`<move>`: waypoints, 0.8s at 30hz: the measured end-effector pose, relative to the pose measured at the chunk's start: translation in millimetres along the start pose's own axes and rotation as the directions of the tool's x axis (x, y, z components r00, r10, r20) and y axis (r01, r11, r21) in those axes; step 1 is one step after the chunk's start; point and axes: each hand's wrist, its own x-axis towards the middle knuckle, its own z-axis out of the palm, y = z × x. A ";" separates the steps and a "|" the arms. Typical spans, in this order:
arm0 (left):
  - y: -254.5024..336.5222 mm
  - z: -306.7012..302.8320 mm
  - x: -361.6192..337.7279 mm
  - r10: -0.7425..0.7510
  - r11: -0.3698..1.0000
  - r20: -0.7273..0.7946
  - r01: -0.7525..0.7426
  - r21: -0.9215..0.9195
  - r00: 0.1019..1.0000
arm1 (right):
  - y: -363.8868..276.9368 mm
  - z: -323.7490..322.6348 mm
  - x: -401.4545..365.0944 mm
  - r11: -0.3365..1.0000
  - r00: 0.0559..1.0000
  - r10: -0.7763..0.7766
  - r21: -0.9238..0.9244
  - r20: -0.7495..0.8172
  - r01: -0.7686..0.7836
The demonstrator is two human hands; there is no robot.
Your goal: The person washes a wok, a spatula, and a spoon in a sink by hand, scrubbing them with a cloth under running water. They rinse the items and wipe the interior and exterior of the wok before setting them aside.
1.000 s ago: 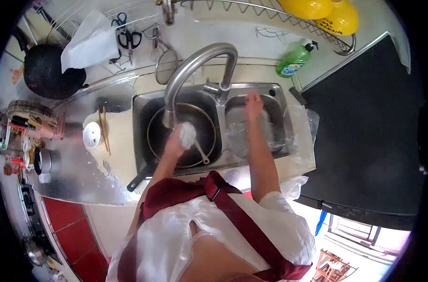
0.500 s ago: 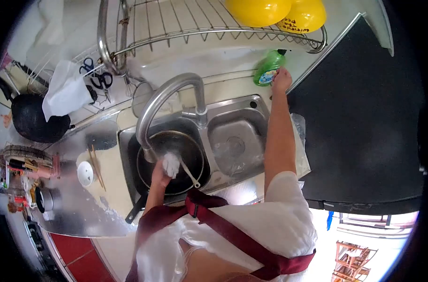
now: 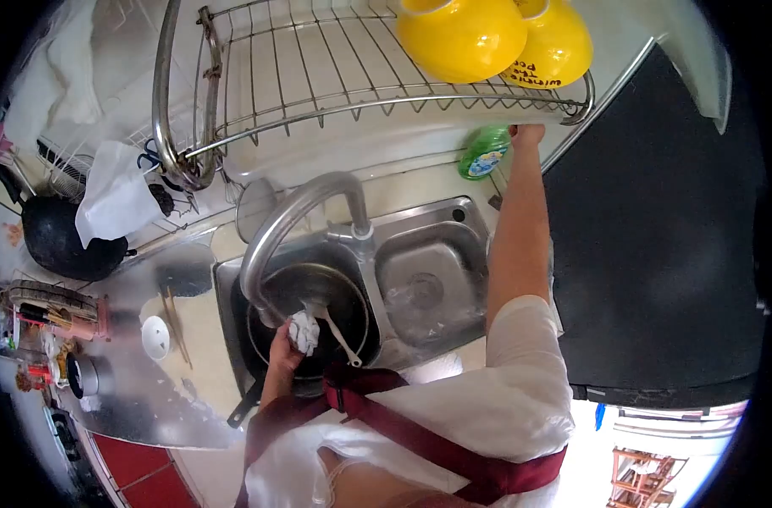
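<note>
2 sink basins [image 3: 441, 254], pan [image 3: 343, 288], steel counter [image 3: 140, 398]

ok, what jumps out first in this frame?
Two yellow bowls sit on the wire rack at top. Below, the right hand is at the green soap bottle behind the sink, while the left hand holds a white cloth in the dark pan under the tap.

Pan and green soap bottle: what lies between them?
Head view: the curved tap and the other sink basin lie between pan and bottle.
</note>
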 end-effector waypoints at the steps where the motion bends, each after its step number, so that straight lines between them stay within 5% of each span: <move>1: -0.9 -5.0 3.2 -0.009 1.000 0.035 0.009 -0.007 0.999 | -8.0 4.3 -6.3 0.996 0.999 -0.045 -0.070 0.026 0.047; 3: 0.4 -8.8 5.3 -0.018 1.000 0.074 0.018 0.002 0.997 | -13.4 11.6 -11.4 0.987 0.995 -0.091 -0.129 0.044 0.096; 5: 0.4 -2.5 -0.5 -0.003 1.000 0.078 0.004 -0.020 0.997 | -14.4 20.1 -3.4 0.964 0.993 0.008 0.265 -0.119 0.024; 6: -0.2 -6.0 3.3 -0.006 1.000 0.071 0.006 0.008 0.997 | -11.9 19.9 4.0 0.961 0.991 0.009 0.274 -0.132 0.028; 8: -1.0 -6.5 1.2 -0.010 0.999 0.031 0.009 0.034 0.999 | -2.8 13.1 15.2 0.860 0.995 -0.069 0.509 0.071 0.023; 12: 0.6 -5.0 -4.7 -0.030 0.996 0.038 0.027 0.087 0.999 | -17.3 19.3 -8.7 0.910 0.992 -0.030 0.407 -0.119 0.077; 14: -1.9 -5.9 -2.1 -0.043 0.992 0.042 0.038 0.123 0.998 | 5.9 13.2 33.9 0.841 0.962 -0.240 0.522 0.131 0.139; 15: -3.8 -12.6 1.8 -0.053 0.989 0.046 0.046 0.139 0.998 | 23.6 8.4 68.3 0.839 0.963 -0.243 0.523 0.114 0.150; 17: -6.1 -13.3 2.7 -0.071 0.984 0.046 0.063 0.167 0.996 | 54.9 -8.9 128.7 0.952 0.960 -0.271 -0.126 0.078 0.279; 23: -5.6 8.0 -3.2 -0.032 0.986 0.056 0.023 0.163 0.998 | 26.1 -7.7 102.6 0.981 0.997 -0.006 0.196 0.080 -0.010; 24: -3.9 7.1 -1.1 -0.045 0.985 0.078 0.031 0.171 0.996 | 29.5 -6.7 97.3 0.943 0.992 -0.068 0.332 0.103 0.030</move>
